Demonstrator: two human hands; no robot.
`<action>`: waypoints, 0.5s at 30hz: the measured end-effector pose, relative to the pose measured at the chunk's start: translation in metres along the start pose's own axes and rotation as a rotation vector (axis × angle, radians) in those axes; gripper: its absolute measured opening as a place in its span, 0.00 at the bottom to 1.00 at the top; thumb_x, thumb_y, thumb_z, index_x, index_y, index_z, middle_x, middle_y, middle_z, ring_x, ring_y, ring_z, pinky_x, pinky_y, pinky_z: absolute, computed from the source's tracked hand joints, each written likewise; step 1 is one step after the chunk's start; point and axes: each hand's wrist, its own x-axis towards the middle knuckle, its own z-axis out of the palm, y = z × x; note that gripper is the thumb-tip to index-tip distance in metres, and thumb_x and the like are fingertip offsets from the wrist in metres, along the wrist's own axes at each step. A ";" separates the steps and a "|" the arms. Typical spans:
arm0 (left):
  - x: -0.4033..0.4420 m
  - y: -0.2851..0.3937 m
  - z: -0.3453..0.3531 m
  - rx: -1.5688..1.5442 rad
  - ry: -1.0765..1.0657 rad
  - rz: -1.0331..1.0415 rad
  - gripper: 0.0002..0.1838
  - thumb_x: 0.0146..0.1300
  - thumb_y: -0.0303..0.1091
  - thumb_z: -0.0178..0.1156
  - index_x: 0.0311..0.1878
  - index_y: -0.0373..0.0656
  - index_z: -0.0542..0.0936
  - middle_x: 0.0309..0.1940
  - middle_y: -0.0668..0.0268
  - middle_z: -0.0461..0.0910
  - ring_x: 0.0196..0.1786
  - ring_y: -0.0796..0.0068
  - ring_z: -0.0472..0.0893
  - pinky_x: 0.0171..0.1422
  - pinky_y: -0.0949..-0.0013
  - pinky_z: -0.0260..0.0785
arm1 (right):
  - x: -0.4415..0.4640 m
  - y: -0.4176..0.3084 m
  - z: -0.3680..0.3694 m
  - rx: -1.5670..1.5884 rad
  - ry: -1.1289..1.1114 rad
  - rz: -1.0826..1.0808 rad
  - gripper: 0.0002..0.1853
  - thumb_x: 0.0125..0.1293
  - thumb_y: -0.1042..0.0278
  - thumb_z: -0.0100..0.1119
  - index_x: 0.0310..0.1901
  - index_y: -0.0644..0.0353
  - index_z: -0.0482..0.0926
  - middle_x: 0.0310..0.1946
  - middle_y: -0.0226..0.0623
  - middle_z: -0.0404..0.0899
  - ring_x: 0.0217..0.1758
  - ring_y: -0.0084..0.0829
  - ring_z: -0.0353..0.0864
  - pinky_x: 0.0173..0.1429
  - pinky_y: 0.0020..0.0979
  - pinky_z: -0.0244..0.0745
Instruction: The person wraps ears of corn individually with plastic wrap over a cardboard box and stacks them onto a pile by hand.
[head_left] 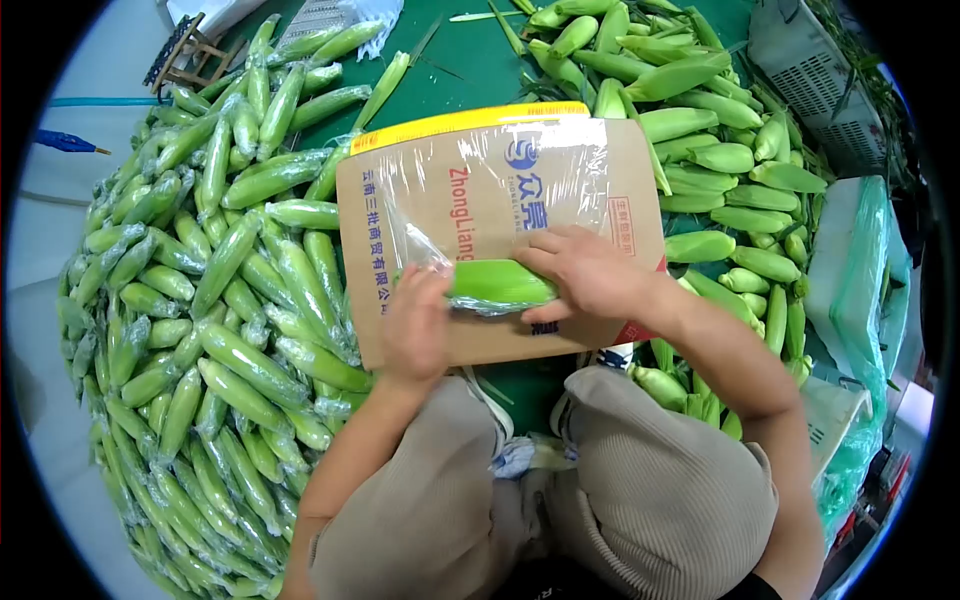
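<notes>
A green ear of corn (503,283) lies across a flat cardboard box (400,335), with clear plastic film around its lower side. My right hand (590,275) grips the corn's right end, thumb below and fingers above. At the other end my left hand (415,322) is blurred by motion, touching the corn or the film; its fingers are smeared. Film sheets (560,165) cover the upper part of the box, and their yellow edge (470,118) shows behind it.
Film-wrapped corn (230,360) is heaped on the left. Unwrapped corn (720,160) is piled on the right, beside a grey crate (815,85) and a white container (850,270) with green plastic. Below the box are my knees (665,480). A small stool (200,55) stands at the upper left.
</notes>
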 end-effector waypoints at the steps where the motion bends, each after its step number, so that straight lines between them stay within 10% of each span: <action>1: 0.004 0.004 0.001 0.240 -0.105 0.159 0.22 0.78 0.45 0.60 0.64 0.38 0.80 0.61 0.54 0.82 0.65 0.58 0.81 0.73 0.52 0.69 | 0.004 -0.001 0.003 0.004 0.039 -0.020 0.34 0.63 0.43 0.73 0.62 0.58 0.78 0.53 0.43 0.77 0.56 0.49 0.79 0.62 0.45 0.77; 5: 0.081 0.018 0.007 0.739 -0.425 0.170 0.29 0.72 0.58 0.62 0.66 0.46 0.82 0.62 0.55 0.81 0.67 0.50 0.76 0.72 0.44 0.64 | 0.020 0.014 0.016 -0.143 0.486 0.053 0.41 0.61 0.34 0.71 0.64 0.62 0.78 0.58 0.45 0.78 0.60 0.50 0.78 0.66 0.45 0.75; 8: 0.184 -0.012 0.018 0.917 -0.121 0.331 0.19 0.66 0.48 0.70 0.53 0.47 0.89 0.59 0.56 0.83 0.63 0.52 0.79 0.64 0.46 0.70 | 0.047 0.014 -0.006 -0.407 0.217 0.065 0.47 0.54 0.39 0.77 0.69 0.62 0.74 0.63 0.44 0.77 0.70 0.47 0.76 0.70 0.44 0.74; 11: 0.204 -0.012 0.021 0.215 -0.153 0.150 0.27 0.63 0.32 0.68 0.66 0.40 0.81 0.63 0.55 0.83 0.67 0.49 0.80 0.75 0.54 0.69 | 0.078 0.059 0.000 -0.217 0.387 0.046 0.46 0.45 0.47 0.84 0.62 0.65 0.76 0.58 0.47 0.77 0.65 0.50 0.77 0.67 0.44 0.76; 15: 0.151 0.019 0.031 0.877 -0.426 0.430 0.44 0.54 0.31 0.73 0.77 0.48 0.71 0.75 0.62 0.74 0.81 0.58 0.68 0.84 0.41 0.56 | 0.086 0.054 -0.036 0.264 0.022 0.234 0.38 0.62 0.42 0.75 0.63 0.64 0.79 0.65 0.55 0.78 0.64 0.57 0.80 0.64 0.48 0.79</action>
